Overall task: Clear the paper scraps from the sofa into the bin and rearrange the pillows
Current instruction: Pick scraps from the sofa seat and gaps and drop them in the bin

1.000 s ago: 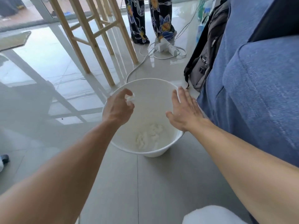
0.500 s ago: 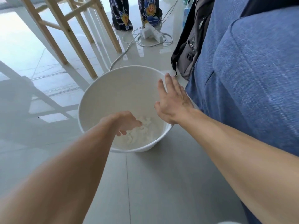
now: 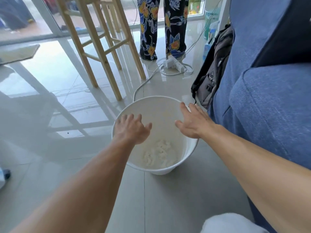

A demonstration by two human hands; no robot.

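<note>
White bin [image 3: 189, 149] stands upright on the tiled floor [image 3: 50, 157], just left of the blue sofa [image 3: 269, 98]. Open top, round rim, plain white inner wall. Contents: a loose heap of crumpled white paper scraps [image 3: 159, 154] on the bin bottom, lying toward the 5 o'clock side of the interior. The rest of the inner wall is bare.

Left hand [image 3: 132, 130] is over the 9 o'clock part of the rim, palm down, fingers spread apart, nothing held. Right hand [image 3: 193, 122] is at the 2 o'clock part of the rim, palm down, fingers extended and slightly apart, nothing held; fingertips lie across the rim edge, but contact with it cannot be confirmed. Both forearms are bare.

Surroundings: dark backpack [image 3: 212, 73] leans against the sofa end at 1 o'clock from the bin, near it but apart. White power strip [image 3: 173, 63] with coiled cable on the floor at 12 o'clock, well apart; one cable runs from it toward the bin's far rim. Wooden stool legs [image 3: 101, 52] at 11 o'clock. A second person stands behind the power strip, seen only as floral trousers [image 3: 161, 26]. A white soft object [image 3: 230, 222] sits at the frame's bottom edge at 5 o'clock; identity unclear. No pillow can be identified in view.
</note>
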